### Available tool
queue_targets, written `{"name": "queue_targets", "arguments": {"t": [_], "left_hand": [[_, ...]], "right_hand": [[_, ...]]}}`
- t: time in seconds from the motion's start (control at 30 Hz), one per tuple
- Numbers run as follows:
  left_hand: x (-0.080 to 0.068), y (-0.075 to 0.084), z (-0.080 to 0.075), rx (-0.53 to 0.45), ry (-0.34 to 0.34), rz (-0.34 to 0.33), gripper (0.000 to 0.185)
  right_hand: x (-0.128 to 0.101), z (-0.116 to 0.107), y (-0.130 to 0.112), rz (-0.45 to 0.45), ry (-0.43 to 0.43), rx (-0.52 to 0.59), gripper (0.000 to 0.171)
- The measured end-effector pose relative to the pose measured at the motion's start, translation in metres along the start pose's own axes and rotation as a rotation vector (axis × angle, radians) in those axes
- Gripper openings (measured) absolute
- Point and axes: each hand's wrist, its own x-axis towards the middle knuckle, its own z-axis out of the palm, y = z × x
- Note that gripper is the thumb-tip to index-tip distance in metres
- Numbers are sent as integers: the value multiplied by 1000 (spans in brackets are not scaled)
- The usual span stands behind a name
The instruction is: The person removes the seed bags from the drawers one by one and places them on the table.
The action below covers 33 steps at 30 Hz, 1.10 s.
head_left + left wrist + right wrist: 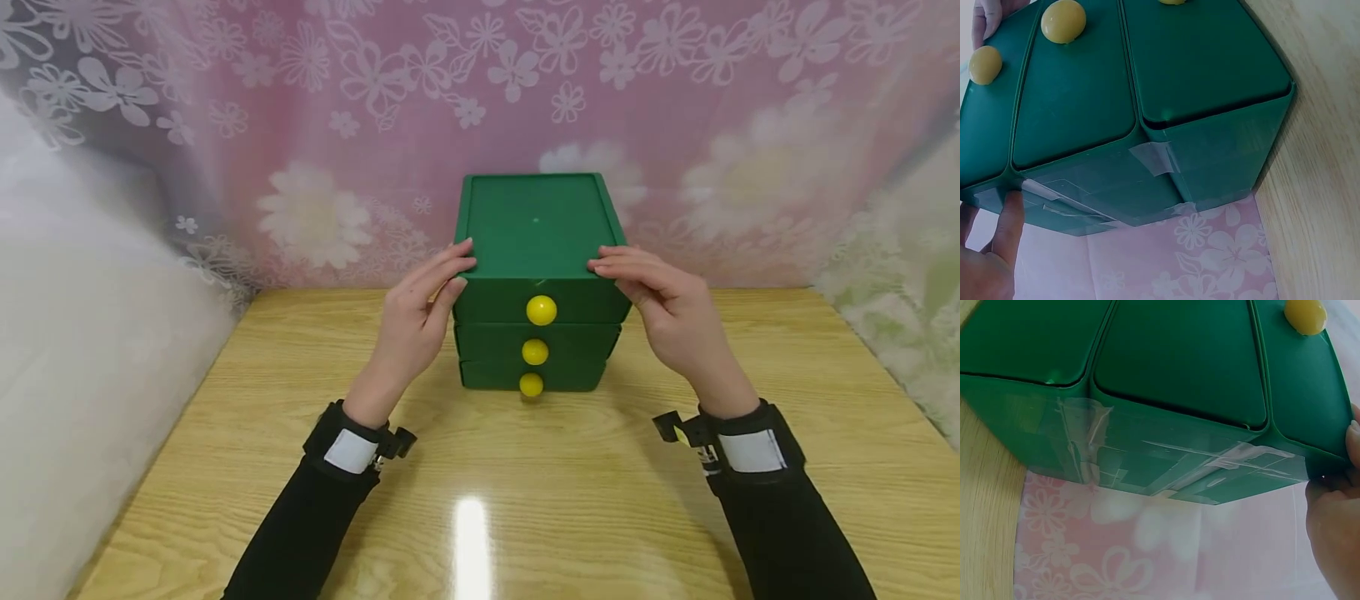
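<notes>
A green three-drawer box (536, 221) stands at the back middle of the wooden table (525, 483), its drawers pushed in. Each drawer front carries a yellow knob: top (542, 310), middle (535, 352), bottom (531, 384). My left hand (448, 271) touches the box's top left front corner, fingers fairly straight along the edge and side. My right hand (633, 275) rests on the top right front corner in the same way. In the left wrist view a finger (1009, 228) lies against the box (1197, 75). The right wrist view shows fingertips (1352, 447) at the box's (1179, 369) corner.
Clear tape (1155, 156) and more tape (1085, 425) runs over the box's side walls. A pink floral cloth (337, 125) hangs right behind the box. White fabric (75, 333) borders the table's left side, and pale patterned cloth (907, 317) the right.
</notes>
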Motion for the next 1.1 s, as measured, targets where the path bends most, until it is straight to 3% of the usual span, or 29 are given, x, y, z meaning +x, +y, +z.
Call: {"name": "queue_targets", "arguments": {"t": [0.17,0.5,0.87,1.0,1.1], "left_hand": [[3,-6,3,7,18,4,27],[4,-11,4,-20,17,-1,26],[3,-4,-4,-27,-60,-40,31],[3,-5,-6,-51,-74,-52,34],[3,-6,-6,-72,-80,-67,34]], "right_hand": [[4,0,7,8,5,-21,35],[4,0,10,16,10,37,34],[-1,6,-8,94,66,-54,31],[0,8,-18,50,99,-85,29],[2,10,-25,-53,139,-134,26]]}}
